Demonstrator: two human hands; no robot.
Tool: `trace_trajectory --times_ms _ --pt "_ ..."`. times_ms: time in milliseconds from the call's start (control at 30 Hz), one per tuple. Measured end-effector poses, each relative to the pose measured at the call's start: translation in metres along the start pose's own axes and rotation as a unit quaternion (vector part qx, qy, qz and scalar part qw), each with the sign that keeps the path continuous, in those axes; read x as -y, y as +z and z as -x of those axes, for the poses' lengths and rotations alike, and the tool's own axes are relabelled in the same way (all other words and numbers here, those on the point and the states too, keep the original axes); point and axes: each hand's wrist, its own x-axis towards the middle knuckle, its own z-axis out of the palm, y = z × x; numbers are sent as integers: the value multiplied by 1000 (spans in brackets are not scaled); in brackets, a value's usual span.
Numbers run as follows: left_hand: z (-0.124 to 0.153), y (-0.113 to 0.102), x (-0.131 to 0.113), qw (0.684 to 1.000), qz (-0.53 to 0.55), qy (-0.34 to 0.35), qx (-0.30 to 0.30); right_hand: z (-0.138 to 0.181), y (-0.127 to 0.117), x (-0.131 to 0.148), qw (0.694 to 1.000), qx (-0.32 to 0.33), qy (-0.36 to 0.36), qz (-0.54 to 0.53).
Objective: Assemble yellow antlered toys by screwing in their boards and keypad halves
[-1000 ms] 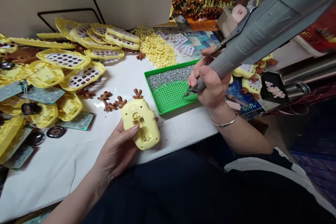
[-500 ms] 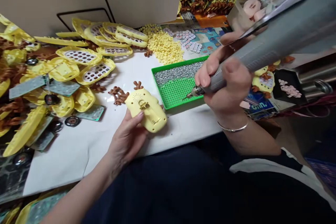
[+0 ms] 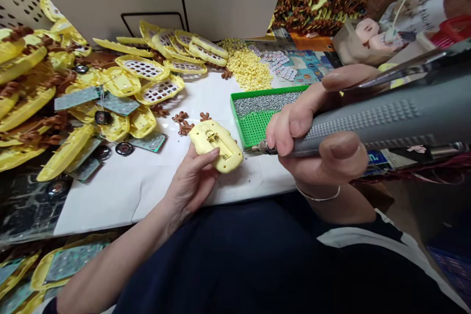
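Observation:
My left hand [image 3: 196,176] grips a yellow plastic toy [image 3: 217,144] with brown antlers. Its back faces up, showing a battery compartment without a cover and several screw holes, and my thumb presses beside the compartment. My right hand [image 3: 312,132] is wrapped round a grey electric screwdriver [image 3: 368,125], whose tip points left, close to the toy's right side but apart from it. Behind the tip lies a green tray [image 3: 241,132] with a perforated floor, small silver screws [image 3: 265,103] heaped along its far side. My right hand hides part of the tray.
Yellow toy shells [image 3: 145,66], circuit boards [image 3: 119,103] and round black speakers [image 3: 124,148] pile up on the left. Small yellow parts [image 3: 250,68] lie behind the tray. A grey panel [image 3: 228,0] closes off the back. A plastic bin [image 3: 348,41] stands at the back right.
The screwdriver has come out from over the tray towards the toy, with its tip now near the toy's edge. My left hand still holds the toy. The whole view has shifted.

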Motion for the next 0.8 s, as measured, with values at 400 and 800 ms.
trace_trajectory --times_ms 400,800 --pt "1 -14 10 982 -154 111 -7 -8 15 -3 994 -23 -50 -92" --pt "0 -26 8 943 -300 131 62 -13 37 12 990 -61 43 -122"
